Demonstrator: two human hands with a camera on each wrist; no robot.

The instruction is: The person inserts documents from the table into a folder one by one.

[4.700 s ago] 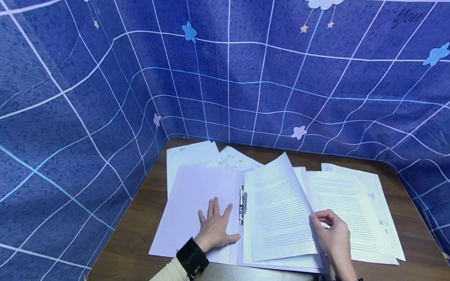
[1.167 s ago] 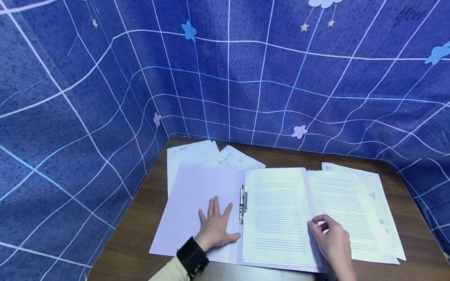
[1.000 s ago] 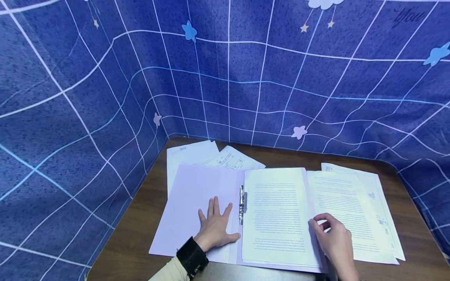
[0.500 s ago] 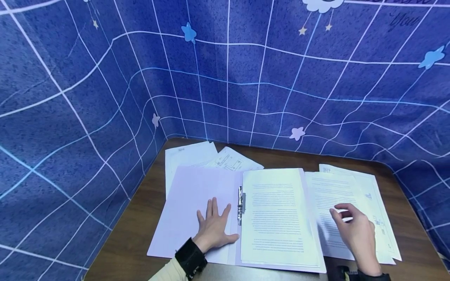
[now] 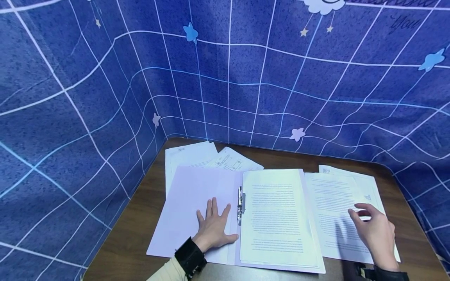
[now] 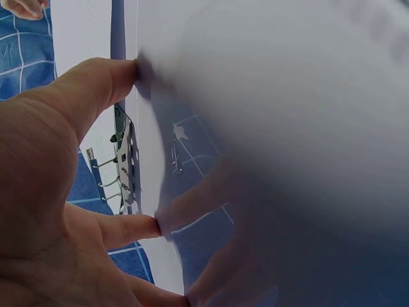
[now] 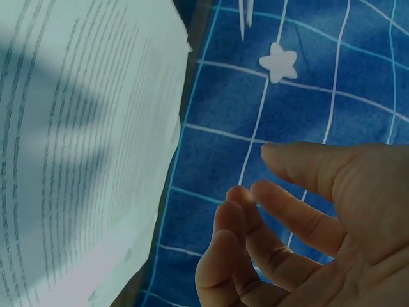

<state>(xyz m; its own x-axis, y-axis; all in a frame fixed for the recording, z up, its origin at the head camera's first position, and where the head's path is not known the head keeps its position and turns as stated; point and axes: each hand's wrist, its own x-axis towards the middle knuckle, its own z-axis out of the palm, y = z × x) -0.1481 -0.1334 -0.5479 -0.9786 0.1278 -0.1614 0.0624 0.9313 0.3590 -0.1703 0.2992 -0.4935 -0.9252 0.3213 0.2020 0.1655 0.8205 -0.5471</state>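
A lilac folder (image 5: 197,187) lies spread wide on the table, its metal clip (image 5: 240,205) along the spine. Printed sheets (image 5: 274,218) rest on its right side, beside the clip. My left hand (image 5: 212,230) presses the left cover with fingers spread; in the left wrist view its fingertips touch the glossy cover, and the metal clip (image 6: 124,157) shows past the thumb. Over the loose printed pages (image 5: 337,230) to the right hovers my right hand (image 5: 377,230). Its fingers are loosely bent, and the right wrist view shows nothing between thumb and fingertips.
Behind the folder's left side lie a white sheet (image 5: 190,156) and a page with a line drawing (image 5: 233,160), both partly covered by it. The wooden table (image 5: 119,249) is bordered by a blue patterned curtain (image 5: 211,97) at the back and left.
The lifted sheet has come down flat onto the stack in the folder. My right hand has let go of the page edge and moved right, over the loose pages. My left hand stays put.
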